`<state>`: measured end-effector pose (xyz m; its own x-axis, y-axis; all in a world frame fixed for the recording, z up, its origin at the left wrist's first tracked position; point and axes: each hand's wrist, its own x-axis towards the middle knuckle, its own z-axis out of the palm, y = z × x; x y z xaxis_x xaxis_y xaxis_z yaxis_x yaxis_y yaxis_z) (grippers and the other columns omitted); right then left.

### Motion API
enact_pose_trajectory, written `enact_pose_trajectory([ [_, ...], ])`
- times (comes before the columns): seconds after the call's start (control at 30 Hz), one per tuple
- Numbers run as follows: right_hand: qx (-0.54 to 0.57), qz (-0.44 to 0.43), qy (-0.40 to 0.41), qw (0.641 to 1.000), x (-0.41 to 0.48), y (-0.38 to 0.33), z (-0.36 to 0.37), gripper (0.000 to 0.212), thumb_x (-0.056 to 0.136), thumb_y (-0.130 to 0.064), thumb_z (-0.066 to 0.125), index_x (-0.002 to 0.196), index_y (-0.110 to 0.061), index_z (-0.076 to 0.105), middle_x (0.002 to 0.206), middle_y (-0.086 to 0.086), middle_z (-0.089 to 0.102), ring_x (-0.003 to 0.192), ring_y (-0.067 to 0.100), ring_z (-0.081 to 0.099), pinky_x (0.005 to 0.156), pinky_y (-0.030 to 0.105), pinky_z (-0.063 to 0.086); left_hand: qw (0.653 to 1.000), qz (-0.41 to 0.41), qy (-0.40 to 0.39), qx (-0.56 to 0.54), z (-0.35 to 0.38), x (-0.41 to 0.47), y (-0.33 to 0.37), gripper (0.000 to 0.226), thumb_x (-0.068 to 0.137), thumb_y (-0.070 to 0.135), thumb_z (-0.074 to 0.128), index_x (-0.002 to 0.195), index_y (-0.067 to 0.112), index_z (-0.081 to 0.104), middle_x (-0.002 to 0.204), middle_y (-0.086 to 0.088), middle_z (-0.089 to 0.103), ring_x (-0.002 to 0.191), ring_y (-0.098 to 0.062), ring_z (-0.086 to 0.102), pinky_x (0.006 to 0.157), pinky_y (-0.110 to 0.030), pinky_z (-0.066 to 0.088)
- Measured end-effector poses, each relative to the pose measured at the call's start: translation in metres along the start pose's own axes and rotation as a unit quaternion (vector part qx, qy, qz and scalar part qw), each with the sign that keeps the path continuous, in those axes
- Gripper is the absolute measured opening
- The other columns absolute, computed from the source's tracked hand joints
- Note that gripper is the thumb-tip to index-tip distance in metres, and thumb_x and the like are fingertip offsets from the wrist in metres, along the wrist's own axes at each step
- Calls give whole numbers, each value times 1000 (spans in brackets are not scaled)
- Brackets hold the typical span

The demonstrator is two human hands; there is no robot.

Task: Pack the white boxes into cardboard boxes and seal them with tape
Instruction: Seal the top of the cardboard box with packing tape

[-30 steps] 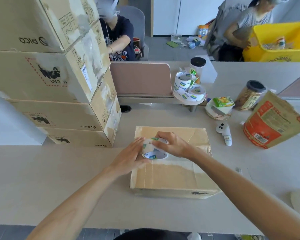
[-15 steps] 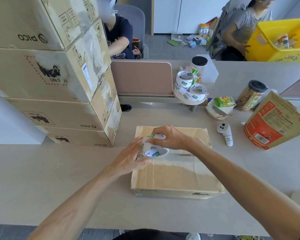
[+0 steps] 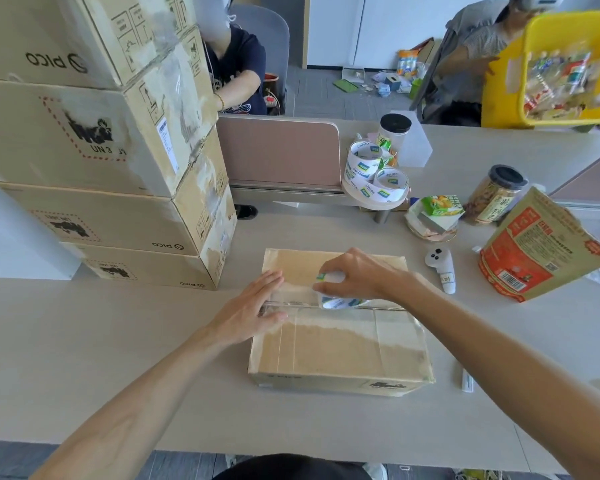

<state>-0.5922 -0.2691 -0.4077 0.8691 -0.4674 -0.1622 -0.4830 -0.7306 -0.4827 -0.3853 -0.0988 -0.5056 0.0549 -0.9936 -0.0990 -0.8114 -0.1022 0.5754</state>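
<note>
Head view: tape (image 3: 291, 303) from right hand (image 3: 355, 275)'s roll (image 3: 340, 301) runs left-right across cardboard box (image 3: 340, 351).

cardboard box (image 3: 340, 344) tan | tape roll (image 3: 340, 301) white, blue-green labels | crate (image 3: 499, 102) yellow

Right hand (image 3: 357, 275) pulled tape roll (image 3: 340, 302) rightward; strip (image 3: 293, 304) now stretches from left hand (image 3: 253, 308).
</note>
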Motion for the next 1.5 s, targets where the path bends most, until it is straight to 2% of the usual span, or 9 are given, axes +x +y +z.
enact_pose_trajectory([
  [0.2, -3, 2, 31, 1000, -9, 7, 6, 53, 78, -68, 46, 108, -28, 64, 61, -4, 59, 64, 15, 57, 69, 36, 51, 999, 17, -48, 20, -8, -3, 5, 84, 93, 61, 43, 156, 21, 3, 161, 17, -8, 143, 8, -15, 122, -29, 1],
  [0.27, 26, 26, 37, 999, -8, 10, 5, 39, 83, -60, 58, 100, -25, 60, 69, -1, 60, 75, 20, 60, 71, 37, 51, 996, 8, -58, 72, -11, -3, 6, 92, 90, 67, 44, 156, 21, -2, 161, 16, -11, 143, 7, -18, 122, -34, -1],
  [0.37, 75, 53, 68, 993, -15, 20, 10, 36, 86, -51, 65, 70, -24, 48, 65, -4, 53, 63, 17, 50, 59, 32, 41, 988, -12, -24, 155, -7, 2, 17, 106, 78, 79, 41, 155, 17, 3, 162, 9, 0, 147, -3, -8, 121, -39, -7],
  [0.5, 132, 66, 100, 984, -22, 23, 14, 45, 85, -46, 70, 61, -21, 43, 59, -8, 44, 53, 5, 42, 51, 18, 31, 997, -20, 8, 81, 1, 14, 50, 106, 78, 67, 62, 154, 17, 8, 159, 6, 7, 146, -6, -1, 116, -23, -4],
  [0.63, 126, 66, 89, 986, -19, 25, 11, 51, 82, -53, 70, 68, -8, 49, 62, -2, 49, 57, 11, 42, 51, 22, 33, 998, -11, 24, 50, 9, 18, 44, 113, 70, 80, 51, 156, 21, 5, 161, 6, 6, 146, -2, -1, 114, -19, -3],
  [0.93, -10, 51, 38, 998, -37, 39, -33, 31, 86, -52, 63, 79, -23, 56, 66, -3, 59, 62, 12, 53, 61, 34, 45, 995, 2, 36, 89, 11, 19, 36, 103, 79, 76, 50, 156, 23, 7, 162, 8, 10, 141, 7, -4, 115, -19, -2],
  [1.1, 21, 42, 62, 997, -75, 90, -43, 24, 87, -45, 65, 74, -26, 58, 64, -4, 61, 65, 20, 57, 61, 34, 46, 994, 14, 42, 100, 11, 19, 36, 102, 79, 80, 45, 156, 20, 12, 159, 11, 10, 142, 5, -1, 116, -19, 0],
  [1.33, -144, -40, 85, 985, -91, 106, -38, 44, 89, -60, 42, 96, -24, 66, 64, 3, 59, 61, 27, 54, 52, 31, 36, 993, 25, 45, 109, 17, 20, 31, 91, 81, 80, 39, 152, 25, 24, 159, 17, 12, 145, 6, 0, 121, -31, 9],
  [1.5, -172, 0, 25, 985, -100, 119, -43, 54, 88, -65, 35, 120, -32, 62, 84, 0, 71, 76, 18, 64, 68, 32, 49, 992, 23, 44, 116, 17, 20, 30, 93, 80, 81, 34, 153, 25, 23, 159, 17, 11, 145, 5, 0, 121, -31, 8],
])
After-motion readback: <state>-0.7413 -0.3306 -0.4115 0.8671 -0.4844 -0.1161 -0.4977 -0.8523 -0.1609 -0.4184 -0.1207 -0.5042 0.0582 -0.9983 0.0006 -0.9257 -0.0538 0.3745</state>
